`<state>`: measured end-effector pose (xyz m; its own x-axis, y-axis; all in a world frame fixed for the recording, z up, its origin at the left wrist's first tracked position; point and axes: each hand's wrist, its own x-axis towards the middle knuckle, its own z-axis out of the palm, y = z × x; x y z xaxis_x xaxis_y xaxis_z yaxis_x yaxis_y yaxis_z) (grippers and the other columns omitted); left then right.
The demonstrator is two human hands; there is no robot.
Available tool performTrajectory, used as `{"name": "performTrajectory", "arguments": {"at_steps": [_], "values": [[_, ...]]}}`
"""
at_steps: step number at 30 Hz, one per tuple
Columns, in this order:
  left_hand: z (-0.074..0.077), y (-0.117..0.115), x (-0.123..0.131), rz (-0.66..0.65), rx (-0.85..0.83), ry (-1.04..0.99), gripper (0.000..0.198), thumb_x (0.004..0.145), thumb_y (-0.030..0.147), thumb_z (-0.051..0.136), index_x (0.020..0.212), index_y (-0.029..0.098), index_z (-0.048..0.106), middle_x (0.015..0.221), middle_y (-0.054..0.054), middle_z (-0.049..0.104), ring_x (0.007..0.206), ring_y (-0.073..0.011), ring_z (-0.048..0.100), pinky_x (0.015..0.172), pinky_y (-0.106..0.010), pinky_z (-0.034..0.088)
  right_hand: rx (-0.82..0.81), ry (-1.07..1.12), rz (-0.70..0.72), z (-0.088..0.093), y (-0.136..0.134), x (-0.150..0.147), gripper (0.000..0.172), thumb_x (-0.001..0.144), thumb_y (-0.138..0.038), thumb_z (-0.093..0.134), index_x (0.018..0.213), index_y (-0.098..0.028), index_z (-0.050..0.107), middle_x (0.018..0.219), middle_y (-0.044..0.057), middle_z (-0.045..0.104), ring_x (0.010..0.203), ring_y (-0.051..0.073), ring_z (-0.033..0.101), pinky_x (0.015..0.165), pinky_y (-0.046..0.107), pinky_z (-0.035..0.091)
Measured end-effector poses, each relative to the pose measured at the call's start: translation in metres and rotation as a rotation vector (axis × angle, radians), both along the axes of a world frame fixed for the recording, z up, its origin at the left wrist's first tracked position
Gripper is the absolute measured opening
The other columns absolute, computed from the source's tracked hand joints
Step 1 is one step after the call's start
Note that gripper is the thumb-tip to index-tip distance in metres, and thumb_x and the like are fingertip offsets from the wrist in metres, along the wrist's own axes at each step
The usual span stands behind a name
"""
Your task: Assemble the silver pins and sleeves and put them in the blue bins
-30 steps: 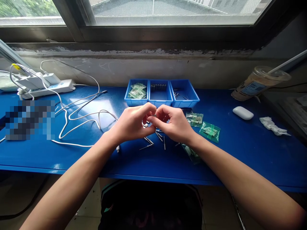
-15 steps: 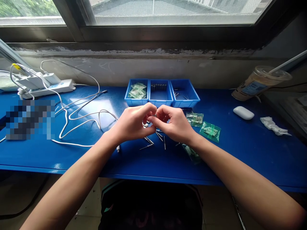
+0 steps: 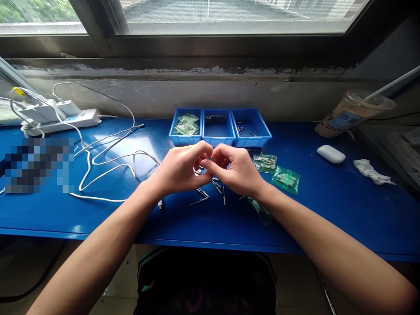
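My left hand (image 3: 185, 168) and my right hand (image 3: 234, 168) meet fingertip to fingertip above the blue table (image 3: 131, 221). Both are closed in a pinch around something small, mostly hidden by the fingers; a glint of metal shows between them. Below the hands lie several loose pop rivets (image 3: 202, 193), thin metal pins with thicker bodies. To the right of my right hand are small green plastic bags (image 3: 286, 180) with pale and metal pieces inside. One more green bag (image 3: 260, 210) lies partly under my right forearm.
Behind my hands stand three joined blue bins: a left bin (image 3: 185, 141) with green bags, a middle bin (image 3: 218, 141) with small metal cylinders, a right bin (image 3: 252, 141) with rivets. White cables (image 3: 98, 199) and a power strip (image 3: 62, 122) lie left; a drink cup (image 3: 343, 116), white case (image 3: 331, 154) and tissue (image 3: 372, 171) right.
The whole view has shifted slightly, with things on the table appearing a little further left. My hands keep the same pinch together.
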<state>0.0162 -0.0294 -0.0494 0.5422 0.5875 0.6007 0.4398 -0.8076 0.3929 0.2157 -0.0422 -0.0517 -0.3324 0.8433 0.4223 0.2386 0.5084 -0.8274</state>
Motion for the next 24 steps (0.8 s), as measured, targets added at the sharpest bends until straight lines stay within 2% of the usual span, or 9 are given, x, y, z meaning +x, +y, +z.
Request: {"name": "performTrajectory", "arguments": {"at_steps": [24], "values": [[0.0015,-0.0011,0.0017,-0.038,-0.045,0.006,0.019,0.079,0.018,0.063,0.097,0.021,0.056,0.082,0.005,0.063,0.065,-0.0087,0.053,0.062,-0.022,0.041,0.015,-0.02,0.016,-0.0035,0.0015,0.0,0.028,0.089,-0.03,0.083,0.077,-0.018,0.06,0.069,-0.004,0.062,0.059,0.01,0.053,0.053,0.025,0.042]]}}
